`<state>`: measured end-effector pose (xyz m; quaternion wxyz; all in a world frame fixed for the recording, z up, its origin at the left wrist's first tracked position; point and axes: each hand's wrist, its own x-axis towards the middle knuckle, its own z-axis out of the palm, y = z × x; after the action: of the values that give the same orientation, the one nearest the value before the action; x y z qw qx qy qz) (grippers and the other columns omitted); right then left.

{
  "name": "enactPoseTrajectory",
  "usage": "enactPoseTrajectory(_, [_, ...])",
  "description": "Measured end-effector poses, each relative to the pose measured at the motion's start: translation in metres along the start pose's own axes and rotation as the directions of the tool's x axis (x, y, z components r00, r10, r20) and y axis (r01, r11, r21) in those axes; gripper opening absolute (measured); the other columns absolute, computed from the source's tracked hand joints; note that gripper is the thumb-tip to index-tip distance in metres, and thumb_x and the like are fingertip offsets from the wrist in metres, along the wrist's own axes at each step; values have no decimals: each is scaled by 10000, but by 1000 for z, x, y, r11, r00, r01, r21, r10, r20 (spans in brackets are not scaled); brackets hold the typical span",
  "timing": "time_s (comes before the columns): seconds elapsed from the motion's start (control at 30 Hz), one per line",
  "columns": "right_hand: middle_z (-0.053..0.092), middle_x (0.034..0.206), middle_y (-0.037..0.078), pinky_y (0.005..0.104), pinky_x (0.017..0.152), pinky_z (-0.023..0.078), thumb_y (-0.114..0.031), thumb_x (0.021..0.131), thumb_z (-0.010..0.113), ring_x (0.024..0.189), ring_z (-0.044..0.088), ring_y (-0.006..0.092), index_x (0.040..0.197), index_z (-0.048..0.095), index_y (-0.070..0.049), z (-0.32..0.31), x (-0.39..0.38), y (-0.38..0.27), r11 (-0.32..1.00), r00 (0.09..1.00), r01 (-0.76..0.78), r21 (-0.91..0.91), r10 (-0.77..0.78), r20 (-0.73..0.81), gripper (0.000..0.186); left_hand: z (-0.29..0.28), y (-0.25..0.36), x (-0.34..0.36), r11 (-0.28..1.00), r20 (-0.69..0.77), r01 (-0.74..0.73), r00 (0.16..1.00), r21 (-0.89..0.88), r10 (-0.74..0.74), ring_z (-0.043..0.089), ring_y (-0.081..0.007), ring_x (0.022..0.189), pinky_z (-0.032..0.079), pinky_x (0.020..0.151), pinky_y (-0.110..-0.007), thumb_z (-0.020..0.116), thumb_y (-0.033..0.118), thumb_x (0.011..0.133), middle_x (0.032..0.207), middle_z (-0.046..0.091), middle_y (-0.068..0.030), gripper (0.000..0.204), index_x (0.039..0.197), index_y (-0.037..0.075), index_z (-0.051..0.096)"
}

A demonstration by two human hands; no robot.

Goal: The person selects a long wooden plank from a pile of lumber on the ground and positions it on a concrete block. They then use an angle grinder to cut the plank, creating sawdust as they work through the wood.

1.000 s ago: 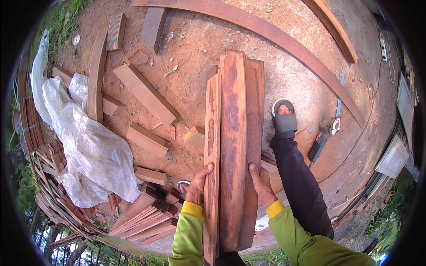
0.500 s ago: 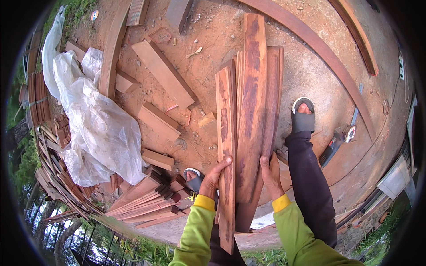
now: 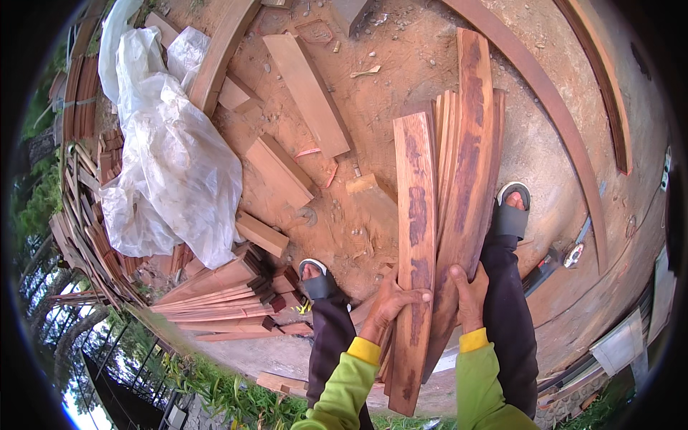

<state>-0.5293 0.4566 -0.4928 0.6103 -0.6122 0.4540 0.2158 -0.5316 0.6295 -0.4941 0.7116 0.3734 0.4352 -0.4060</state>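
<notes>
— What does the head view give us?

— From my post I have a person's left hand and right hand gripping a bundle of reddish-brown planks right of centre, running from the upper right toward the lower middle of the frame.

— Describe the wood.

— Rough and weathered, I'd say. The left plank is orange-brown, blotched dark down its face and paler at its top end. The tallest plank, to its right, bears long purplish-brown stains. Between them show the edges of thin boards, and the upper ends stand at uneven heights.

— And the fingers?

— On the left, the thumb lies across the front of the left plank, and the hand is closed around its edge. On the right, the thumb presses the face of the stack from the other edge. The remaining fingers are partly hidden behind the wood, so I cannot tell how tightly they curl.

— The surroundings?

— Bare earth, with cut wooden blocks at upper centre. A crumpled translucent plastic sheet covers the upper left, stacked lumber sits lower left, and a long beam arcs through the upper right.
</notes>
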Motion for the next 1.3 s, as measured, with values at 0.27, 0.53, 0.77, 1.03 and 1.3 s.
enactPoseTrajectory(0.27, [572, 1161, 161, 333, 903, 448, -415, 705, 812, 1041, 563, 223, 1206, 480, 82, 11, -29, -4, 998, 990, 57, -1, -57, 129, 780, -8, -14, -49, 992, -107, -123, 987, -41, 118, 617, -174, 919, 518, 812, -321, 820, 25, 588, 1007, 627, -75, 693, 1199, -29, 498])
enactPoseTrajectory(0.53, [648, 939, 195, 346, 798, 496, -434, 712, 805, 884, 625, 240, 1034, 556, 90, 48, 18, -66, 921, 925, 310, -234, -235, 299, 663, -3, 9, -23, 925, -148, -275, 959, -261, 243, 630, -184, 878, 532, 785, -322, 808, 56, 600, 1003, 619, -83, 670, 1184, -17, 489])
enactPoseTrajectory(0.77, [658, 959, 244, 361, 792, 513, -418, 697, 808, 894, 657, 279, 1056, 581, 128, 113, 116, -135, 795, 799, 527, -298, -346, 491, 692, 7, 78, 60, 739, -183, -494, 866, -459, 465, 650, -217, 842, 553, 780, -339, 798, 113, 640, 1005, 630, -127, 624, 1163, -40, 492])
enactPoseTrajectory(1.03, [676, 968, 234, 370, 791, 515, -468, 685, 762, 888, 675, 292, 1112, 617, 75, 180, 215, -194, 498, 625, 745, -444, -286, 726, 706, 9, 146, 142, 554, -292, -711, 692, -434, 660, 589, -233, 1029, 492, 916, -367, 807, 99, 689, 1125, 574, -144, 690, 1246, -22, 419])
enactPoseTrajectory(1.3, [652, 1021, 260, 424, 895, 468, -381, 829, 611, 972, 628, 391, 1217, 556, 34, 172, 246, -181, 212, 629, 773, -598, -384, 676, 571, -7, 174, 152, 554, -426, -798, 598, -236, 679, 537, -238, 1131, 419, 993, -359, 717, 5, 765, 1250, 533, -162, 715, 1356, -21, 314])
